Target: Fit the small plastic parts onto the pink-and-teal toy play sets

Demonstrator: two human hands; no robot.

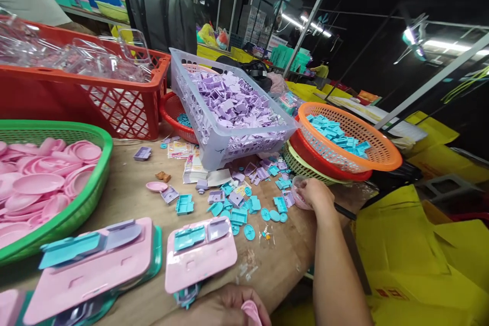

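My right hand (pixel 315 193) reaches across the wooden table (pixel 126 188) and grips a small pink plastic piece (pixel 300 198) beside a scatter of teal and lilac toy parts (pixel 244 201). At the bottom edge my left hand (pixel 225 308) is closed around another pink piece (pixel 252 311). Just ahead of that hand lies a pink tray (pixel 200 254) carrying a teal and a lilac insert. A stack of similar pink trays (pixel 91 270) lies to its left.
A green basket (pixel 76 209) of pink plates sits at left, with a red crate (pixel 76 97) of clear shells behind it. A grey basket (pixel 214 137) holds lilac parts. An orange basket (pixel 382 155) holds teal parts. Yellow bags (pixel 405 249) lie to the right.
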